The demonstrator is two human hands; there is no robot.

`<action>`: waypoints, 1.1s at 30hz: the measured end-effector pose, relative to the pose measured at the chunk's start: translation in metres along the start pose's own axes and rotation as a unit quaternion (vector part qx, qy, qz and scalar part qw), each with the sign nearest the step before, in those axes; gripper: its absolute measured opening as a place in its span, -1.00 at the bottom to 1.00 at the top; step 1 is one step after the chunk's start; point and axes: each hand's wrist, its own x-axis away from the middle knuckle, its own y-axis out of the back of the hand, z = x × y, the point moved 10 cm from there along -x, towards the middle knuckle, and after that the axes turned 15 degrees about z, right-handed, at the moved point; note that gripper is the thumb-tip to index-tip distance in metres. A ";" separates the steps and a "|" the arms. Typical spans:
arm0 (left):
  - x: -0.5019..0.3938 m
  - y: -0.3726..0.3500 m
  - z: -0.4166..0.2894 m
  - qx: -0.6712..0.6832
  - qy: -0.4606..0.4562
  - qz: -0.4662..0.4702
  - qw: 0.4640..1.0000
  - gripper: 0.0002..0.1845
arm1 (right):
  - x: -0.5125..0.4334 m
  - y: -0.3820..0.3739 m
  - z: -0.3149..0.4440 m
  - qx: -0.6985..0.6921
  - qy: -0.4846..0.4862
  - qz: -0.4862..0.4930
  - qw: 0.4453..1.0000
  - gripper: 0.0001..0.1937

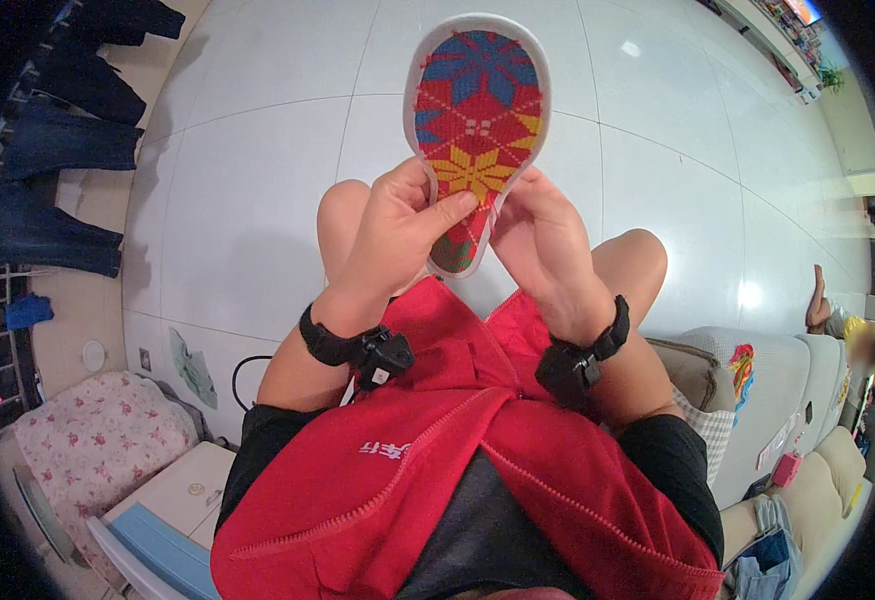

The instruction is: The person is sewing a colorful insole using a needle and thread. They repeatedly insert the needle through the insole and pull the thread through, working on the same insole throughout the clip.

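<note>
An embroidered insole (477,112) with a white rim is held up before me, its wide end pointing away. Blue, red, yellow and green stitching covers its face. My left hand (400,225) grips the left edge near the narrow waist, thumb pressed on the stitched face and fingers behind. On the opposite edge, my right hand (546,232) pinches the waist, with its fingertips partly hidden behind the insole. A short strand of pale red thread (493,216) shows beside the right fingers. Whether a needle is there cannot be seen.
Pale floor tiles (257,172) spread beyond my knees. Dark trousers (69,142) hang at left, above a flowered cloth (107,442). On the grey sofa (756,352) at right lie coloured thread skeins (743,371) and a pink case (787,469). Another person (861,341) is farther right.
</note>
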 end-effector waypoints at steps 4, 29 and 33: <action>-0.001 0.008 0.012 0.003 0.023 -0.028 0.999 -0.70 | -0.001 0.016 -0.003 -0.013 0.014 -0.050 0.999 -0.89; 0.028 0.127 -0.013 0.010 -0.058 -0.176 0.983 -0.80 | 0.036 0.116 0.191 0.168 0.168 -0.046 0.970 -0.85; 0.060 0.185 -0.025 -0.047 -0.061 -0.250 0.965 -0.78 | 0.113 0.204 0.304 0.244 0.247 -0.254 0.903 -0.86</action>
